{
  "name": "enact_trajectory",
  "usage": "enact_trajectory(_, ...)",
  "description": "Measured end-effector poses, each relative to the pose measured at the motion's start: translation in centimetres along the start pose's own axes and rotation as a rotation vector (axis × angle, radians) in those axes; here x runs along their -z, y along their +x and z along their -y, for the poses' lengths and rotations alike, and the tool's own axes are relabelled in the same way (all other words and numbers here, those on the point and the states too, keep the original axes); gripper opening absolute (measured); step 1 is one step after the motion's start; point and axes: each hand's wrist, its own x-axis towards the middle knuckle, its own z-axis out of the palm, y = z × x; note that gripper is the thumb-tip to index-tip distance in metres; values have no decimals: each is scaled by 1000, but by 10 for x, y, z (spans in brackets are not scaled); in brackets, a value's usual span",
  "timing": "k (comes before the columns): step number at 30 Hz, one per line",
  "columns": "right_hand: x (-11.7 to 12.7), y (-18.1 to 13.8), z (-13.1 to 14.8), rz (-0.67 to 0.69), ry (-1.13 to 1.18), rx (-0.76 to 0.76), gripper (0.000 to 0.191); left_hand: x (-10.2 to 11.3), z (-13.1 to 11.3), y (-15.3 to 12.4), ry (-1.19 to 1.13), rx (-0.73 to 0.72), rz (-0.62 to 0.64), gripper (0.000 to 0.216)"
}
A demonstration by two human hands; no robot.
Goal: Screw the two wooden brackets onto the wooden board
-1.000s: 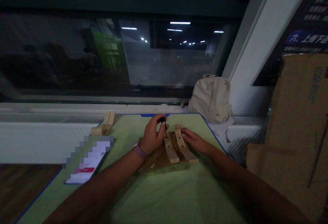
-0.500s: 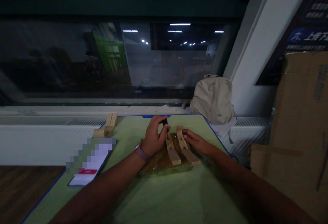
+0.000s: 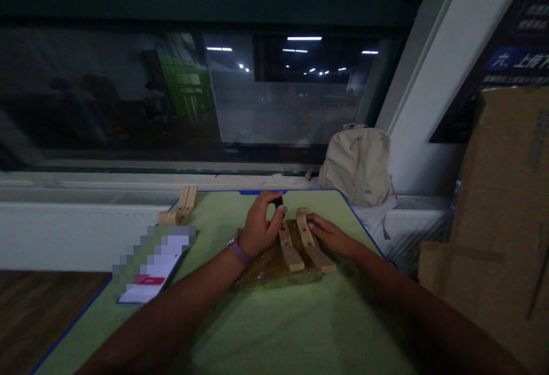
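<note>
Two curved wooden pieces with holes lie side by side on a brown-topped block wrapped in clear film. My left hand is closed on a small black-handled screwdriver, its thin shaft pointing down at the upper hole of the left wooden piece. The tip is hard to make out. On the other side, my right hand pinches the upper part of the right wooden piece along its right edge. Its thumb is partly hidden.
More bent wooden pieces stand at the table's back left corner. A phone-like slab, partly blurred, lies left of my forearm on the green table. Behind are a beige backpack and a window; cardboard stands at right.
The view has shifted slightly. My left hand's grip has turned a little around the black handle, while my right hand stays at the right wooden piece.
</note>
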Motion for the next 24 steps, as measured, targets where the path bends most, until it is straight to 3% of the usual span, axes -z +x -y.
enact_trajectory(8,0,0,-2,-17,12,9,44,0,4,-1,34,-2,-53,23)
enact_trajectory(16,0,2,-5,-15,-12,30,49,-3,5,-5,-151,207,12,34)
enact_trajectory(24,1,1,0,3,-10,37,47,-1,7,-3,-37,108,-10,27)
